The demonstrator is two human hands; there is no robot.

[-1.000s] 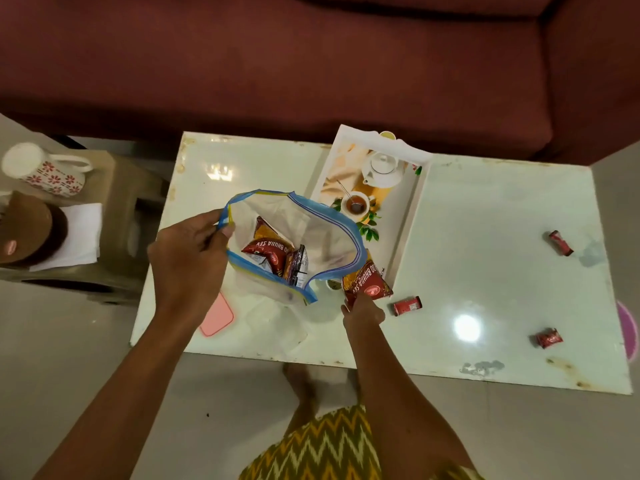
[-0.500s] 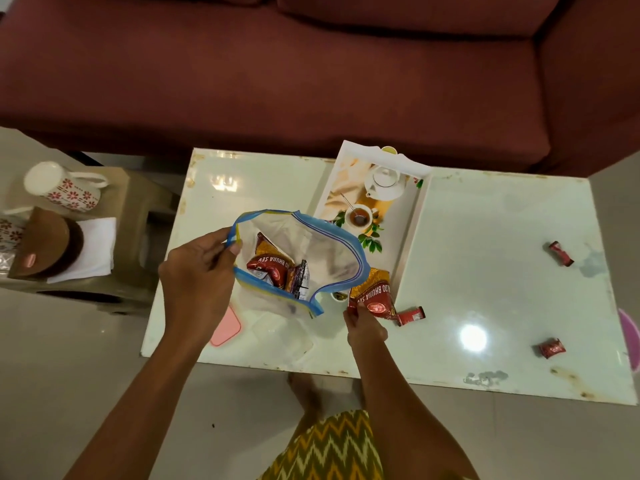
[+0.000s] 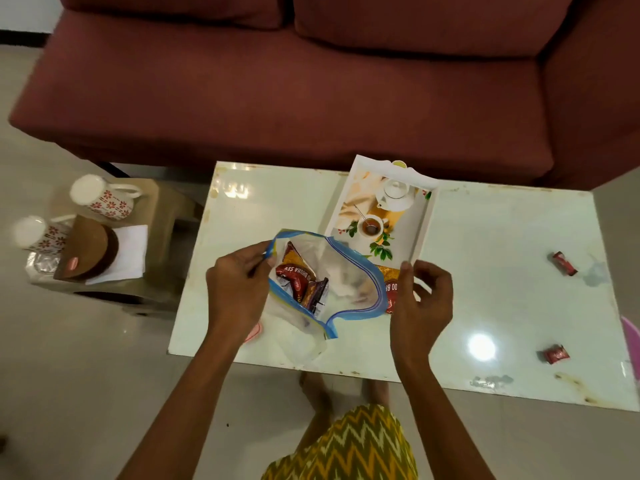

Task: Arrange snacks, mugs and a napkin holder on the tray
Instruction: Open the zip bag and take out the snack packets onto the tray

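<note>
My left hand [image 3: 239, 289] pinches the left rim of a clear zip bag [image 3: 346, 285] with a blue seal, held open over the table. Several red and gold snack packets [image 3: 296, 277] lie inside it. My right hand [image 3: 420, 296] grips another red and gold snack packet [image 3: 391, 289] right beside the bag's right rim. The white tray [image 3: 428, 220], printed with a teapot and cup picture, stands just behind the bag. Two floral mugs [image 3: 104, 199] [image 3: 34, 233] and a brown napkin holder [image 3: 86, 251] with white napkins [image 3: 130, 251] sit on a low stool at the left.
Two small red candies [image 3: 564, 263] [image 3: 556, 354] lie on the white table [image 3: 502, 306] at the right. A pink lid [image 3: 252, 332] and a clear container [image 3: 298, 344] sit under the bag. A maroon sofa [image 3: 311, 98] borders the table's far side.
My right hand has lifted the snack packet off the table and brought it up beside the bag's right rim. My left hand keeps holding the bag open.
</note>
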